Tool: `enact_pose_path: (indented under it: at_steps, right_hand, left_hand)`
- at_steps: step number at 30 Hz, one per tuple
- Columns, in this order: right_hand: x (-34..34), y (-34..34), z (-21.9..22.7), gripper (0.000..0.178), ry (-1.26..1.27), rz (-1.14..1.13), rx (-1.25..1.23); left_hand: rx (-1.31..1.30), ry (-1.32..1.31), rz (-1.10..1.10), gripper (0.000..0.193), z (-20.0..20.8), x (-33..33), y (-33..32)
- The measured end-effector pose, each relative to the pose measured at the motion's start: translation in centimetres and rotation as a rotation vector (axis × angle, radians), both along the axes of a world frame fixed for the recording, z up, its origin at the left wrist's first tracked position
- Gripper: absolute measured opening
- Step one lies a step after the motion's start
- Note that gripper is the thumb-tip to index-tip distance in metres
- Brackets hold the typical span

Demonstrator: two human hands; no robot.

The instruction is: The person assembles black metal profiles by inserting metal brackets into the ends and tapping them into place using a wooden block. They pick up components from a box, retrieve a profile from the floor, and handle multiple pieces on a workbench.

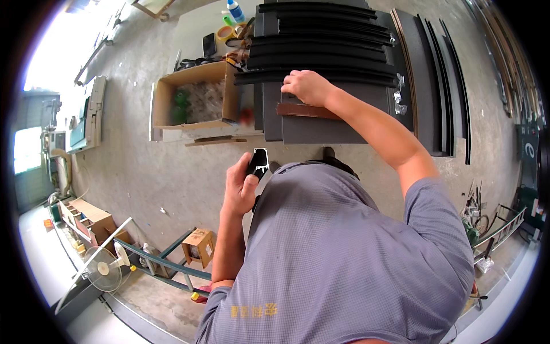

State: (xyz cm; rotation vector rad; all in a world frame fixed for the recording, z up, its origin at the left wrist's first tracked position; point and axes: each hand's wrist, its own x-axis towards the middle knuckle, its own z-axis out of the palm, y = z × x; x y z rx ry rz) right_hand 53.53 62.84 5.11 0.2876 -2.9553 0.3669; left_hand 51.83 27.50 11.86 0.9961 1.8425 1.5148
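Observation:
My left hand (239, 184) is wrapped round a black hollow profile (259, 158), held beside my body. Its cut end faces up and shows a bright, pale rim; the rest of its length is hidden. Across the dark work surface (338, 131) reaches my right hand (310, 87), its fingers curled together. What it holds, if anything, is hidden. Just below that hand lies a reddish-brown bar (303, 110), partly covered by my forearm. Several long black strips (321, 60) lie side by side beyond the hand, some with crumpled clear plastic (399, 97) at their right ends.
Left of the strips stands an open cardboard box (226, 94) with clear plastic and green items inside. Behind it are a phone (209, 45), a tape roll (224, 32), hand tools and a blue-and-white bottle (235, 11). More long strips (441, 86) lie at the right. A ladder (163, 269) lies behind me.

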Motion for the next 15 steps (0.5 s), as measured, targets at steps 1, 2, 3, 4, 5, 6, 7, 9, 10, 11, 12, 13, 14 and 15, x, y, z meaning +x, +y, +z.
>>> enact_pose_path:
  at_steps: [1, 2, 3, 4, 5, 6, 7, 9, 10, 11, 12, 13, 14, 15]
  right_hand:
    - [-0.7, 0.0, -0.3, 0.018, -0.053, 0.021, 0.051]
    - [-0.8, -0.2, -0.6, 0.016, -0.096, -0.037, 0.085]
    - [-0.6, -0.4, -0.8, 0.015, -0.138, -0.095, 0.119]
    - [-0.5, -0.4, -1.0, 0.014, -0.179, -0.153, 0.154]
    - [-0.3, -0.7, -1.0, 0.015, -0.149, -0.229, 0.078]
    - [0.1, -0.7, -0.9, 0.015, -0.214, -0.286, 0.062]
    - [0.6, -0.8, -0.8, 0.016, -0.279, -0.344, 0.046]
    - [1.3, -0.9, 1.4, 0.017, -0.410, -0.435, -0.005]
    - [1.5, -0.3, 1.0, 0.018, -0.327, -0.408, -0.056]
    - [1.9, 0.2, 0.7, 0.021, -0.244, -0.385, -0.110]
    - [2.3, 0.7, 0.5, 0.025, -0.161, -0.363, -0.163]
    - [2.7, 1.2, 0.2, 0.033, -0.172, -0.269, -0.227]
    - [2.8, 1.1, 0.3, 0.033, -0.216, -0.240, -0.233]
    - [2.9, 1.1, 0.4, 0.033, -0.260, -0.212, -0.239]
  left_hand:
    - [0.018, 0.024, -0.003, 0.080, -0.1, -0.1, -0.1]
    - [0.021, 0.036, 0.007, 0.080, -0.1, 0.0, -0.3]
    - [0.024, 0.047, 0.018, 0.079, -0.1, 0.0, -0.4]
    - [0.028, 0.059, 0.030, 0.079, -0.1, -0.1, -0.6]
    - [0.021, 0.048, 0.041, 0.080, -0.3, 0.0, -0.9]
    - [0.015, 0.037, 0.051, 0.080, -0.4, -0.1, -1.2]
    - [0.009, 0.026, 0.061, 0.080, -0.6, -0.1, -1.4]
    - [0.034, 0.007, 0.110, 0.080, -0.4, 0.5, -1.6]
    - [0.047, 0.000, 0.133, 0.081, -0.3, 0.6, -1.6]
    - [0.043, -0.006, 0.142, 0.080, -0.3, 0.7, -1.8]
    - [0.039, -0.011, 0.150, 0.080, -0.3, 0.8, -1.9]
    - [0.036, -0.017, 0.157, 0.080, -0.3, 0.8, -2.1]
    - [0.012, -0.010, 0.145, 0.079, -0.3, 0.7, -2.1]
    - [-0.011, -0.003, 0.131, 0.079, -0.1, 0.4, -2.2]
